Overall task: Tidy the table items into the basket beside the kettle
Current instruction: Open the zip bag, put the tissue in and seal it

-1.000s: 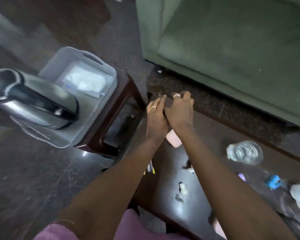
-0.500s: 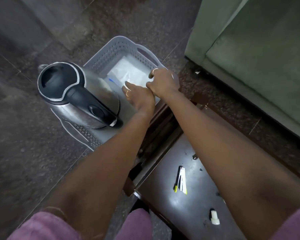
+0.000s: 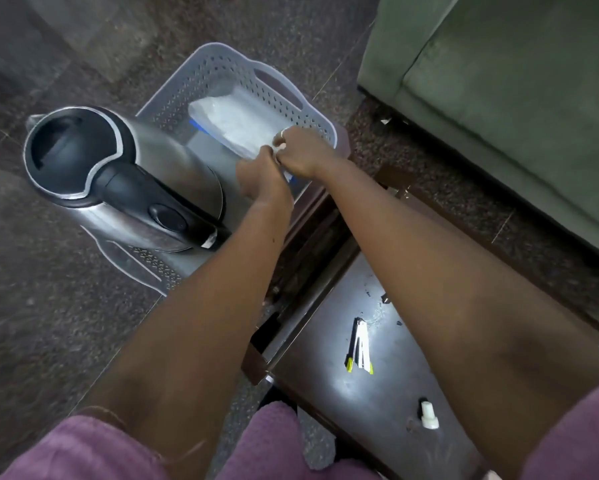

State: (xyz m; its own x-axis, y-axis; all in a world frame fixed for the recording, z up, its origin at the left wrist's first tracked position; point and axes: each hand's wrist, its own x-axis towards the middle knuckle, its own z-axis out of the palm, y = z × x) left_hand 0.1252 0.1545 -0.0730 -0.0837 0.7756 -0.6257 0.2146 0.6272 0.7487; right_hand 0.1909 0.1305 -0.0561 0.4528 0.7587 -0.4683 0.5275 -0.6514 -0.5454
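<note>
A pale grey perforated basket (image 3: 222,58) sits on a low stool next to a steel kettle with a black lid and handle (image 3: 118,174). Inside the basket lies a clear plastic bag with a blue strip (image 3: 229,117). My left hand (image 3: 260,174) and my right hand (image 3: 303,150) are pressed together over the basket's near right corner, at the bag's edge. Their fingers curl downward, and whatever is in them is hidden. On the dark table (image 3: 377,403) lie a pair of yellow-tipped sticks (image 3: 359,344) and a small white cap (image 3: 429,415).
A green sofa (image 3: 516,81) fills the upper right, close to the table's far edge. The stool's dark wooden frame (image 3: 312,230) sits between the basket and the table. The floor (image 3: 49,323) is dark stone. My pink-clad knees (image 3: 263,445) are at the bottom.
Both hands rose together from the table's far end and swung left over the basket. In the last half second they sank slightly toward the bag and closed tighter.
</note>
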